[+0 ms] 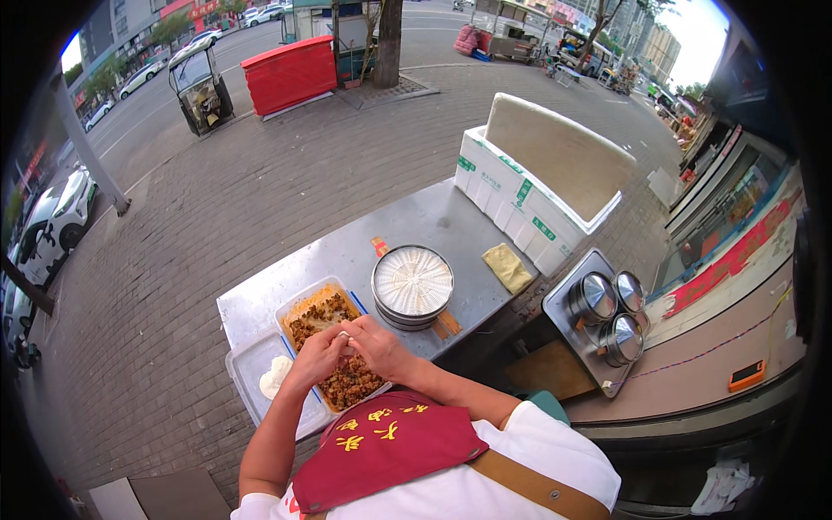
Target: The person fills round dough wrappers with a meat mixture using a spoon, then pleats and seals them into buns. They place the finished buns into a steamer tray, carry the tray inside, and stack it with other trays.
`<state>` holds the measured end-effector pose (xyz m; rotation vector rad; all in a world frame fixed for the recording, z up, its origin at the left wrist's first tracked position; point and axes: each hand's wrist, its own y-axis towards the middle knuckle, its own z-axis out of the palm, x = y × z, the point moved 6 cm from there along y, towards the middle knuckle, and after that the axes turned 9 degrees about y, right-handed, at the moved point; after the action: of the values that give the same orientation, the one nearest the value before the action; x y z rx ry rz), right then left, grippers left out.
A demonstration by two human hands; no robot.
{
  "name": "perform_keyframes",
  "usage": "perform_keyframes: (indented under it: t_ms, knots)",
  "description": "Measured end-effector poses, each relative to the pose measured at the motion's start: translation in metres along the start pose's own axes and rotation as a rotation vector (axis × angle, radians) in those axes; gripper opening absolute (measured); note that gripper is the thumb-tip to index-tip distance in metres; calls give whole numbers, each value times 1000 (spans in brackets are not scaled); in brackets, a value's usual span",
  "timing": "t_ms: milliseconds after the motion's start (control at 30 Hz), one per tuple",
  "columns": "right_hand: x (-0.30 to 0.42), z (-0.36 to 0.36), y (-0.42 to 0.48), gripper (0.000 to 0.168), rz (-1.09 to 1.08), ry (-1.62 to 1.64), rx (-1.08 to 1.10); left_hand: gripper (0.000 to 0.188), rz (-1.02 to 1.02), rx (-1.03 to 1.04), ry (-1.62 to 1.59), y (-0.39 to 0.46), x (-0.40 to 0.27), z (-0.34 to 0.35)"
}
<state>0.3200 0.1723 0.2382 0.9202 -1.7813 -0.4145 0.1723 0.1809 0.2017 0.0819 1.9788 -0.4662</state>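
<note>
My left hand (318, 354) and my right hand (380, 348) meet over a plastic tub of minced filling (351, 383). Their fingers pinch a small piece of white dough (345, 335), mostly hidden by them. Left of the tub, a white dough lump (275, 377) lies on a translucent plastic lid (250, 356). Beyond my right hand stands a stack of round steamers with a white woven liner (414, 279) on top, and wooden strips (448, 324) stick out beneath it.
The metal table (305, 250) also holds a folded yellow cloth (507, 268). A white foam box (520, 195) with its lid upright stands at the far right end. Several lidded metal steamers (595, 296) sit on a metal tray (562, 299) to the right, near an orange device (747, 376).
</note>
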Motion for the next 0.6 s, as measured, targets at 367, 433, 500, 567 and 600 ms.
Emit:
perform_keyframes:
  t_ms: [367,433,500,567,600]
  knots:
    - [10,-18,1,47,-20,-123,-43,29,135,-85,237,10,-19,5]
    - [4,-19,-1,49,-69,-177,-28,32,193,-76,360,9,-36,3]
    - [-1,-19,-3,47,-30,-126,-62,34,202,-100,301,10,-35,1]
    - [-6,-18,1,45,35,-68,-105,35,162,-162,59,12,-16,-1]
    - [-5,-19,4,44,95,-44,-129,39,131,-187,8,3,-26,-6]
